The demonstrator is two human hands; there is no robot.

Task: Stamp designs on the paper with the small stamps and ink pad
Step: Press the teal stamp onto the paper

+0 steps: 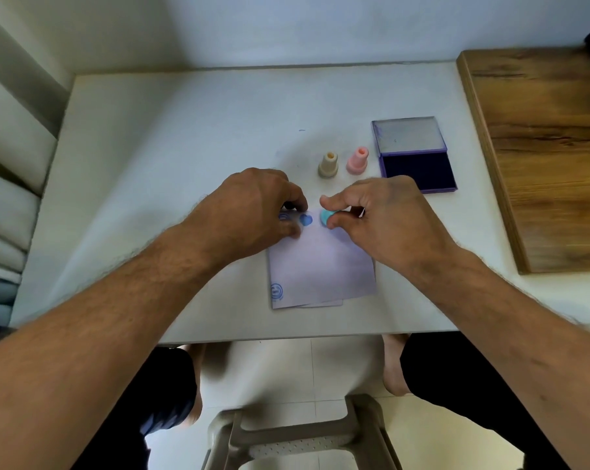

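Head view: your left hand, fingers curled, pins pale lilac paper sheet against slip; your right hand pinches teal stamp beside blue heart print. Open purple ink pad near right hand, for re-inking.

I see matt paper on a smooth white table, a grained wooden board at its right edge, and a glossy ink pad lid.

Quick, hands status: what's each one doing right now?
Left hand: fingers curled, pressing down on the paper; something dark at the fingertips, cannot tell what.
Right hand: closed on the teal stamp, at the paper's top edge.
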